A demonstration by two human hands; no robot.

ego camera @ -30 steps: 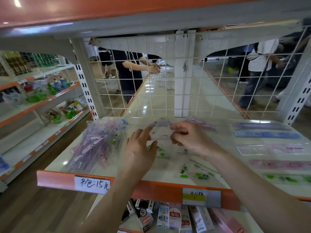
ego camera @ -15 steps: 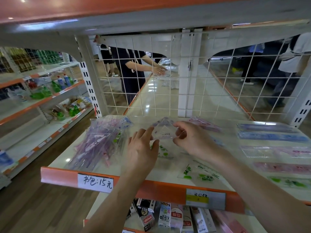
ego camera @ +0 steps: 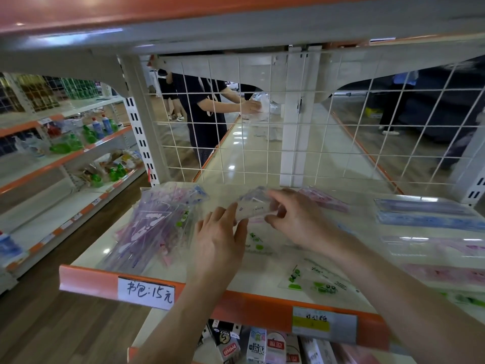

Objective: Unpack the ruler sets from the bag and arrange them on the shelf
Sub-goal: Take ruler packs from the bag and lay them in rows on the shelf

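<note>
Both hands hold one clear ruler set (ego camera: 253, 206) above the middle of the cream shelf (ego camera: 262, 283). My left hand (ego camera: 221, 239) pinches its left edge between thumb and fingers. My right hand (ego camera: 296, 219) grips its right end with curled fingers. To the left lies a clear bag (ego camera: 154, 227) stuffed with purple and pink ruler sets. Green-printed ruler sets (ego camera: 313, 281) lie flat under and in front of my hands. Blue, pink and green ruler sets (ego camera: 430, 219) lie in a column at the right.
A white wire grid (ego camera: 288, 132) closes the back of the shelf; a person in dark clothes (ego camera: 203, 111) works behind it. An orange price rail (ego camera: 246, 304) runs along the front edge. Small cartons (ego camera: 257, 345) fill the shelf below. Stocked shelves (ego camera: 65, 143) stand at left.
The camera has shifted slightly. Both hands stay on the held ruler set, with my right hand's fingers working its right end. The bag and laid-out sets have not moved.
</note>
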